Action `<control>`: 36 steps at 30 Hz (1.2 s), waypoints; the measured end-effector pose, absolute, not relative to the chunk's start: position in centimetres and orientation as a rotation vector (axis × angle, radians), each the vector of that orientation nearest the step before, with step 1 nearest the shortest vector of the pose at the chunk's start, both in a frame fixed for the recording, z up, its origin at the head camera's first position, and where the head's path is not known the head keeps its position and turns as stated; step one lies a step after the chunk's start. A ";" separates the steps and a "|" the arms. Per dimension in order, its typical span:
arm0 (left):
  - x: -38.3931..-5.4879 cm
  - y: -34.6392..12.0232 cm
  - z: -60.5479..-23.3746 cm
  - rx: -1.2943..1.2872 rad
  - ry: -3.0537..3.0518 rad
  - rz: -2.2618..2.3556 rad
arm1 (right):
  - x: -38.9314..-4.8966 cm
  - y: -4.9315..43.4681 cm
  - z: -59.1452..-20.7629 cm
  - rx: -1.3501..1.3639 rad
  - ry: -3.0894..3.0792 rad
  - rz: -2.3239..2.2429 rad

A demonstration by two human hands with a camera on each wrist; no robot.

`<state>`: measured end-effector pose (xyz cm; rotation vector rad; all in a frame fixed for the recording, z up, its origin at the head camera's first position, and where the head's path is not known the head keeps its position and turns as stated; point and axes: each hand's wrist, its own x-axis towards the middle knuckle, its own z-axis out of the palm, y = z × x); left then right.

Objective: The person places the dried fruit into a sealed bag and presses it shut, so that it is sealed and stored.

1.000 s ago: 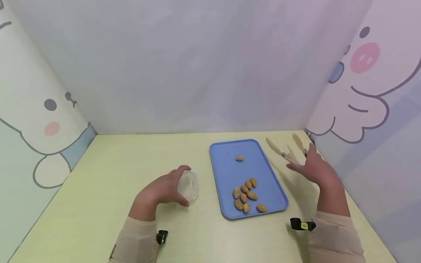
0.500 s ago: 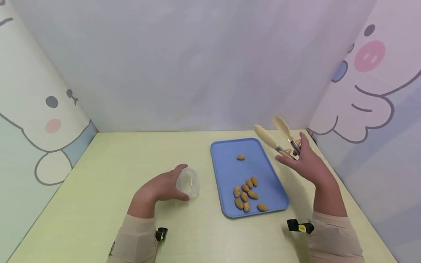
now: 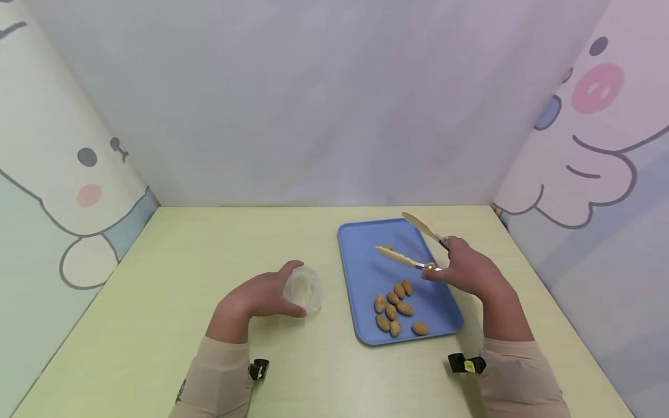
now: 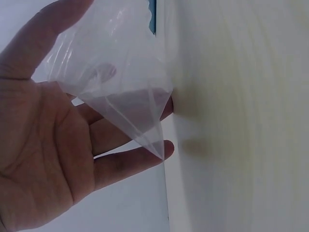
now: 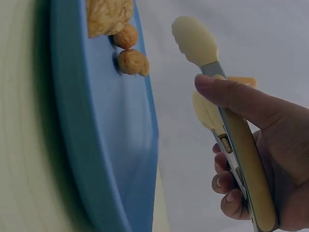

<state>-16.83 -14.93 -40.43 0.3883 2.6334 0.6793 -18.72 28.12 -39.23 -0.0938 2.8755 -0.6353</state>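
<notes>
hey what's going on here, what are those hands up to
A person's right hand grips tan-handled, cream-tipped metal tongs above a blue rectangular tray. The tongs are spread and hold nothing. The left hand holds a clear, thin plastic bag left of the tray. Brown, oval, nut-like pieces lie on the tray, most clustered toward the near end.

Pale yellow worktop (image 3: 324,377) here, faintly streaked, spreading under the left hand (image 3: 266,295) and the right hand (image 3: 473,270) and on past both to a straight back edge. Flat on it, between the hands, sits a blue tray (image 3: 360,255): rectangular, rounded corners, raised rim, angled slightly, its right edge beneath the right hand! Dark shadow (image 5: 46,121) hugs the worktop along the tray's wall, and softer smudges of shadow fall beside the left hand's fingertips (image 4: 168,150).
</notes>
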 end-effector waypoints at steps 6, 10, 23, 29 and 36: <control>-16.8 -14.9 -40.5 0.393 2.627 0.687 | -19.4 28.0 -40.6 -0.119 2.804 -0.654; -16.8 -14.9 -40.5 0.388 2.620 0.699 | -19.8 28.1 -41.6 -0.124 2.788 -0.640; -16.9 -14.9 -40.5 0.376 2.617 0.696 | -20.2 28.0 -42.3 -0.194 2.775 -0.505; -16.8 -14.8 -40.4 0.372 2.617 0.700 | -20.2 28.2 -42.4 -0.171 2.720 -0.555; -16.8 -14.8 -40.4 0.372 2.613 0.703 | -19.9 28.0 -42.4 -0.137 2.656 -0.640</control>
